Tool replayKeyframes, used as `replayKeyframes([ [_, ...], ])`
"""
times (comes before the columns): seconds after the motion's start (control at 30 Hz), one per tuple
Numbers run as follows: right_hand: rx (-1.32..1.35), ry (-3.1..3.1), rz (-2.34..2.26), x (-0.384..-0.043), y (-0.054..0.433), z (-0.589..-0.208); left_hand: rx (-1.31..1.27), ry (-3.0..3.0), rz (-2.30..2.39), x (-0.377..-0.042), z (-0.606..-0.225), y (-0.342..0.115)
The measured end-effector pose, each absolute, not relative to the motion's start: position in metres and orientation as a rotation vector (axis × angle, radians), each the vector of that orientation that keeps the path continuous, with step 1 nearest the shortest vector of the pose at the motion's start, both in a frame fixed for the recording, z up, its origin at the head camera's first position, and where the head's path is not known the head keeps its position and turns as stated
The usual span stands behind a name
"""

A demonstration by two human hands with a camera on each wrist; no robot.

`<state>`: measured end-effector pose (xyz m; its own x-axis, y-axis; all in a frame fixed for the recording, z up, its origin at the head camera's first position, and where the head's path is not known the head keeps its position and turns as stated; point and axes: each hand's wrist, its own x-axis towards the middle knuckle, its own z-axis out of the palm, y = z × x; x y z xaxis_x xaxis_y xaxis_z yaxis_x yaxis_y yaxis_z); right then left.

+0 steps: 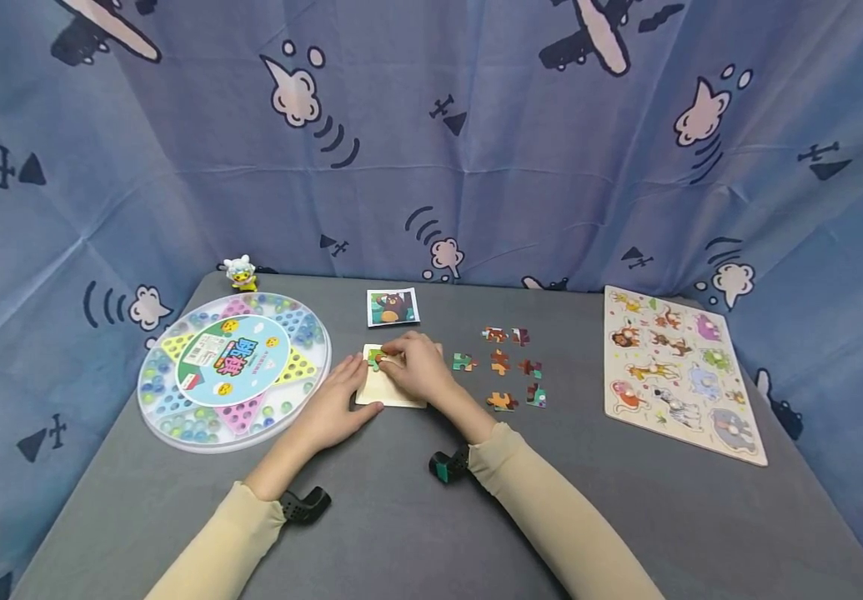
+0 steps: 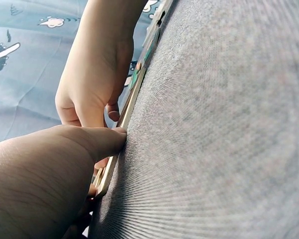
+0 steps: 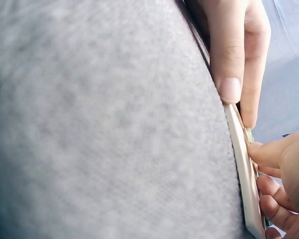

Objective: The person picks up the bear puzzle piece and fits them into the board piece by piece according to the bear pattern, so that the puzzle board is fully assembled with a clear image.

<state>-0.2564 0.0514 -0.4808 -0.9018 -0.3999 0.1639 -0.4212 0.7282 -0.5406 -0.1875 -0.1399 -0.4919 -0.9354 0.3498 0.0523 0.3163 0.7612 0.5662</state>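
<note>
A small pale wooden puzzle tray (image 1: 389, 393) lies on the table between the hands. My left hand (image 1: 332, 408) holds its near left corner, fingers along the left edge and thumb on the near edge; that thumb (image 2: 112, 139) also shows against the edge in the left wrist view. Reaching over from the right, my right hand (image 1: 419, 367) pinches a green jigsaw piece (image 1: 374, 359) down at the tray's upper left. In the right wrist view the right hand's fingers (image 3: 271, 204) curl over the tray (image 3: 244, 174). The right hand covers much of the tray's far side.
Several loose jigsaw pieces (image 1: 500, 362) lie right of the tray. Behind it is a bear picture card (image 1: 393, 307). A round marble board game (image 1: 311, 392) and a small figurine (image 1: 240, 272) stand left; an animal puzzle board (image 1: 682, 375) lies right. A patterned curtain (image 1: 401, 167) hangs behind.
</note>
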Motion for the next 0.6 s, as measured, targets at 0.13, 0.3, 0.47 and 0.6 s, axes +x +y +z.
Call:
replayKeyframes([
  [0.13,0.674,-2.884,0.899,-0.2559,0.0517,-0.4814,0.543,2.890,0.910,-0.1877,-0.4922,-0.1392],
  [0.3,0.681,-2.877,0.885,-0.2558,0.0519,-0.4819,0.540,2.892,0.901,-0.1870,-0.4910,-0.1390],
  [0.47,0.672,-2.884,0.874,-0.2563,0.0508,-0.4821,0.535,2.890,0.893,-0.1871,-0.4909,-0.1393],
  [0.6,0.652,-2.875,0.879,-0.2572,0.0490,-0.4830,0.535,2.889,0.885,-0.1877,-0.4916,-0.1395],
])
